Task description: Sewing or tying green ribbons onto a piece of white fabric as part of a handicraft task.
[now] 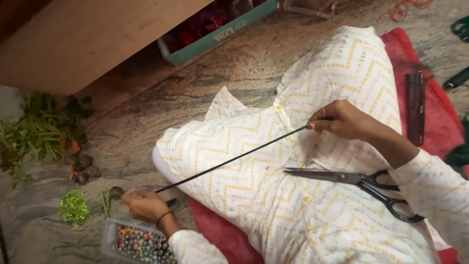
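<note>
A long thin dark stick (229, 160) stretches across my lap. My right hand (342, 120) pinches its upper right end, and my left hand (144, 204) holds its lower left end near the floor. Both hands wear white sleeves with a yellow zigzag pattern. A pair of black-handled scissors (351, 180) lies on my white zigzag garment (254, 195), blades pointing left, just below my right hand.
A clear box of coloured thread spools (139, 242) sits by my left wrist. Green stems and small brown pieces (44, 142) lie at the left. A teal box (210, 29) and a wooden panel (83, 39) stand at the top. A dark comb (415, 105) rests on red cloth (439, 122).
</note>
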